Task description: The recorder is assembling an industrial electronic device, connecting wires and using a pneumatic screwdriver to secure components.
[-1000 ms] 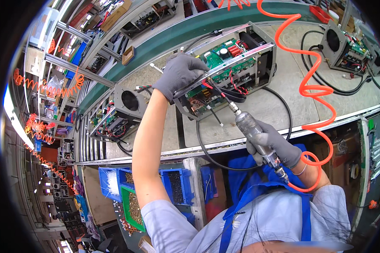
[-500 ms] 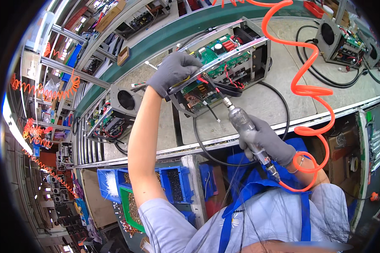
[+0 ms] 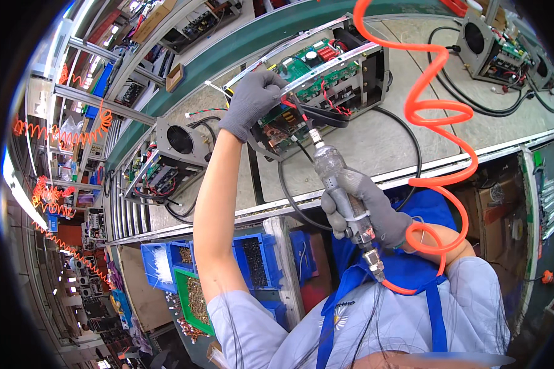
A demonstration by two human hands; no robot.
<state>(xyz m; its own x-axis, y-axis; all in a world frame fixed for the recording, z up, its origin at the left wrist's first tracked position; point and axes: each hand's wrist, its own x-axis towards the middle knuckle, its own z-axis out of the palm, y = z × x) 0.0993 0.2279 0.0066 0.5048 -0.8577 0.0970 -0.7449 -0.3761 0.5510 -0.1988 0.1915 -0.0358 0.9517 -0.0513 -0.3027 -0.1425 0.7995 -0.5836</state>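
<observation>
A metal chassis [image 3: 333, 60] with green circuit boards [image 3: 309, 69] and loose wires sits on the bench, open towards me. My left hand [image 3: 252, 103], in a grey glove, is closed at its left end, fingers bent over the rail; the fingertips are partly hidden. My right hand [image 3: 369, 206], gloved too, is wrapped round an air screwdriver [image 3: 331, 165]. Its long bit points up at the chassis, ending close beside my left fingers; whether the tip touches a screw cannot be made out. An orange coiled air hose [image 3: 440, 179] runs from the tool's rear end.
Similar units with round fans stand left [image 3: 180, 140] and right [image 3: 474, 38] on the bench [image 3: 412, 126]. Black cables lie around the chassis. Blue bins [image 3: 252, 261] and a green bin [image 3: 194, 302] of small parts sit below the bench edge, beside my left arm.
The screwdriver has moved left and up, with its bit nearer my left fingers. The chassis appears slightly farther left and up in view. My left hand stays at the chassis end.
</observation>
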